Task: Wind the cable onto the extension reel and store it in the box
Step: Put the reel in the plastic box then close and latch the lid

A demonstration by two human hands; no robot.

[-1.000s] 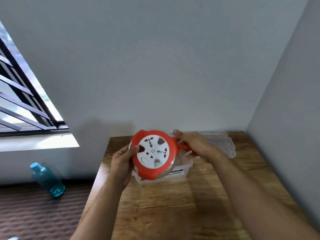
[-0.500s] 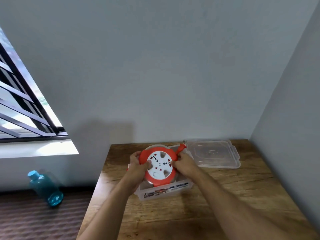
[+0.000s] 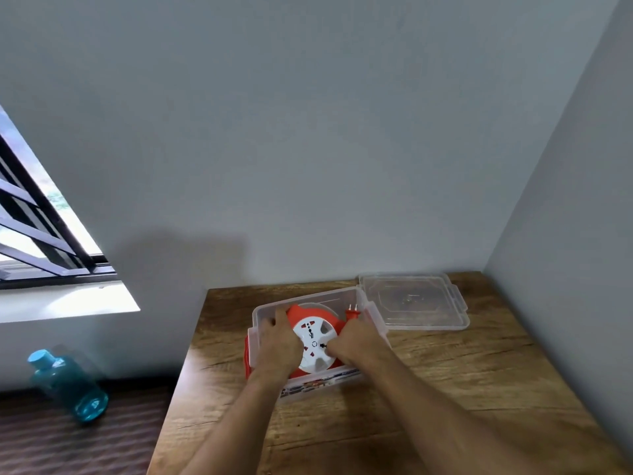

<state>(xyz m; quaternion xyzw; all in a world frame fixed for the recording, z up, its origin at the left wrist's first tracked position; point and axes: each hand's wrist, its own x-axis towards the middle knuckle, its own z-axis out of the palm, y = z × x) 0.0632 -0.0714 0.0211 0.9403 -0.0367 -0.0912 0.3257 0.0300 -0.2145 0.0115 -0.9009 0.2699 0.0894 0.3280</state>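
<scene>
Reel (image 3: pixel 313 341) sits down inside the clear box (image 3: pixel 308 299) now, socket face up, and both hands are on it, one per side, which looks like the way to keep it level while it settles to the bottom. Left hand (image 3: pixel 279 342) is draped over the left rim with fingers curled down between reel and box wall. Right hand (image 3: pixel 356 342) is on the right edge, fingers bunched and pressing near the white hub; can't tell whether they're pinching anything there. The plug (image 3: pixel 352 313) stands prongs-up in the far right corner of the box, probably tucked there so it doesn't snag the lid. Cable looks wound, none trailing on the table (image 3: pixel 445 389).

Box is near the table's far edge, a bit left of the middle. Its lid (image 3: pixel 414 301) lies flat just beside it toward the far right corner, within easy reach. I'd say the only thing left is letting go and snapping that lid on.
</scene>
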